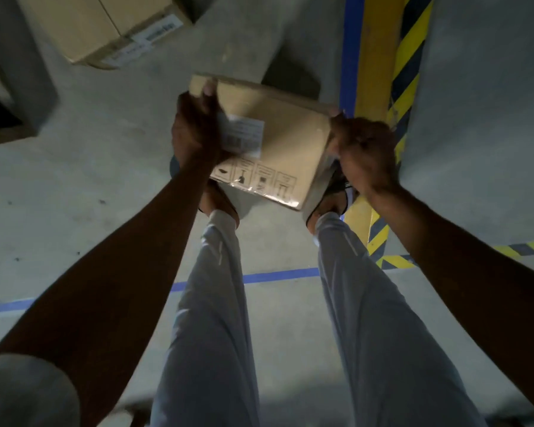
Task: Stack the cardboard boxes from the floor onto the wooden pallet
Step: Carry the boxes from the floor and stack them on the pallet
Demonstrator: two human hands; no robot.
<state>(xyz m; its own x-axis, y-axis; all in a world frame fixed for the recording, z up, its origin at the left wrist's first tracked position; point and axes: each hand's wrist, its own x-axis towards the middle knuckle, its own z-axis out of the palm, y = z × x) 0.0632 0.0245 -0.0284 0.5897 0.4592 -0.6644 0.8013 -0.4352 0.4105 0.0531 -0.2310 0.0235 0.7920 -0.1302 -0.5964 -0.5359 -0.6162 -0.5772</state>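
Brown cardboard forms the small flat box (278,140) held above the grey concrete floor (105,180), over the feet. A white printed label (244,134) is stuck on its top, the text too blurred to be read; a row of black handling pictograms (256,180) is printed near its near edge. The left hand (198,127) is clamped on the left edge, fingers curled over it. The right hand (364,152) is wrapped round the right edge. A larger labelled cardboard carton (105,26) is seen far left.

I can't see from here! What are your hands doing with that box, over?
Left hand and right hand grip the small cardboard box, held above the floor. Pallet not in view. Nothing blocking.
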